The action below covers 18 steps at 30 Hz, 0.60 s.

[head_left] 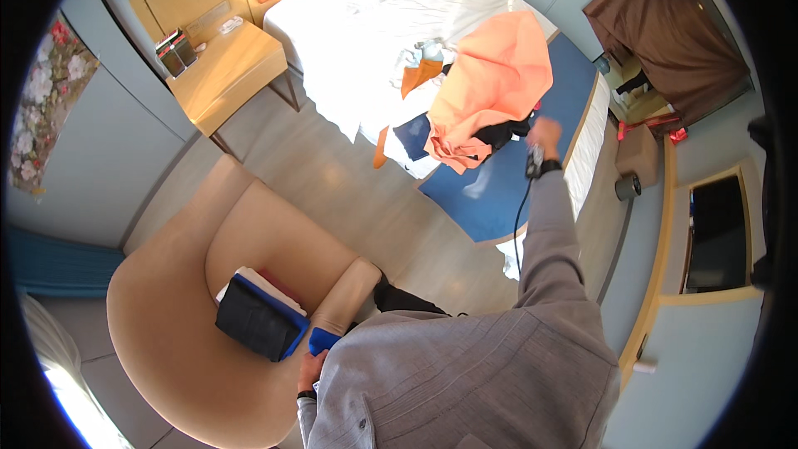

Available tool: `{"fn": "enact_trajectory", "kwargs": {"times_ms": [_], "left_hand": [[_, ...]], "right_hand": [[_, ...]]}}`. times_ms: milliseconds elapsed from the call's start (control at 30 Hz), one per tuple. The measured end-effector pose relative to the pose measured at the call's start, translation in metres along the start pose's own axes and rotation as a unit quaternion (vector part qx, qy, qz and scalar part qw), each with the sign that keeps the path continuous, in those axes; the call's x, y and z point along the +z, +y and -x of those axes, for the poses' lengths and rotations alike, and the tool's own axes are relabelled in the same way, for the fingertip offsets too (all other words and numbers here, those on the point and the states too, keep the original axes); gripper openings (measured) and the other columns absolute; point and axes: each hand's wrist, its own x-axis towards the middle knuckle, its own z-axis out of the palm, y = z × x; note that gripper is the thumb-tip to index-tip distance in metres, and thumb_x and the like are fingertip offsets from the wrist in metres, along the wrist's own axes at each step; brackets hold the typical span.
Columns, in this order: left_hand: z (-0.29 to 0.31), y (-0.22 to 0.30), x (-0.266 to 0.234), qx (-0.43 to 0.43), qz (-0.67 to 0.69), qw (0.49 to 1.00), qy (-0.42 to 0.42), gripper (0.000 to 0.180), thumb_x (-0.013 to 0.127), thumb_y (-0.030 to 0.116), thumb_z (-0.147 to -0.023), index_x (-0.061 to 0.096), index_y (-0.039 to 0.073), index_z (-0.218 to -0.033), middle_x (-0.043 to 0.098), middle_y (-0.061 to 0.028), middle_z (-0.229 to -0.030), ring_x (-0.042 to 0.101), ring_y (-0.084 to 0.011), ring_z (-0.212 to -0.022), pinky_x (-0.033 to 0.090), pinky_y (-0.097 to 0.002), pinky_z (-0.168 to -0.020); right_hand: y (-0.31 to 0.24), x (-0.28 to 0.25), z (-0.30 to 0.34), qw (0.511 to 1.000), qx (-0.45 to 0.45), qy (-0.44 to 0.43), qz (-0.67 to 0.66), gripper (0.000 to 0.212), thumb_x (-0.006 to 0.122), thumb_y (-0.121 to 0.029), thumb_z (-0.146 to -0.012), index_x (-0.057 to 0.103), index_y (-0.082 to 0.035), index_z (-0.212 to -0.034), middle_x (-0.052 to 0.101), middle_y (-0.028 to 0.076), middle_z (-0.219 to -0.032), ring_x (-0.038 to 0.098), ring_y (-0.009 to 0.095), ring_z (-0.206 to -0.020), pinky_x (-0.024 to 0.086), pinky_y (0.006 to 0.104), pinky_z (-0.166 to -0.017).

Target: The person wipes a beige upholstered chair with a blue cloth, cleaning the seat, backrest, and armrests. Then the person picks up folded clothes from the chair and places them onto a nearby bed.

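My right arm stretches over the bed, and my right hand is beside a heap of clothes. Its fingers are blurred, so their grip does not show. Nearest to it are black cloth and a large orange garment, spread wide over the heap. A small device with a black cable sits at that wrist. Low at my front, my left hand is closed at the edge of a blue cloth, mostly hidden by my body. Close by, folded clothes, black, blue, white and dark red, lie on the armchair.
A beige armchair stands at the left. The bed has white bedding and a blue runner; navy and brown garments lie there too. A wooden nightstand is at the far left. A wall screen hangs at the right.
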Motion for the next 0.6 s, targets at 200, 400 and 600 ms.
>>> {"fn": "enact_trajectory", "kwargs": {"times_ms": [200, 400, 600], "left_hand": [[0.025, -0.002, -0.001, -0.022, 0.039, 0.998, 0.035, 0.053, 0.068, 0.048, -0.092, 0.072, -0.005, -0.090, 0.073, -0.0283, -0.086, 0.075, -0.0364, -0.086, 0.053, -0.0503, -0.075], [0.053, -0.014, -0.005, -0.118, 0.013, 0.990, 0.079, 0.051, 0.068, 0.046, -0.094, 0.074, -0.005, -0.101, 0.075, -0.0270, -0.092, 0.074, -0.0356, -0.087, 0.054, -0.0452, -0.083], [0.106, -0.024, -0.013, -0.117, 0.094, 0.982, 0.116, 0.054, 0.069, 0.046, -0.091, 0.074, -0.007, -0.100, 0.073, -0.0328, -0.100, 0.072, -0.0451, -0.099, 0.054, -0.0491, -0.088]], "right_hand": [[-0.219, 0.104, 0.184, 0.587, 0.227, -0.435, -0.644, 0.021, 0.058, -0.012, -0.092, 0.064, 0.002, -0.077, 0.064, 0.016, -0.068, 0.063, 0.028, -0.052, 0.049, 0.0415, -0.047], [-0.415, 0.066, 0.341, 0.631, -0.140, -0.557, -0.520, 0.020, 0.062, -0.016, -0.093, 0.067, 0.002, -0.086, 0.065, 0.012, -0.070, 0.060, 0.022, -0.054, 0.047, 0.0387, -0.050], [-0.545, -0.001, 0.436, 0.632, -0.405, -0.440, -0.492, 0.021, 0.066, -0.022, -0.093, 0.068, -0.001, -0.092, 0.071, 0.022, -0.087, 0.068, 0.038, -0.082, 0.052, 0.0486, -0.072]]}}
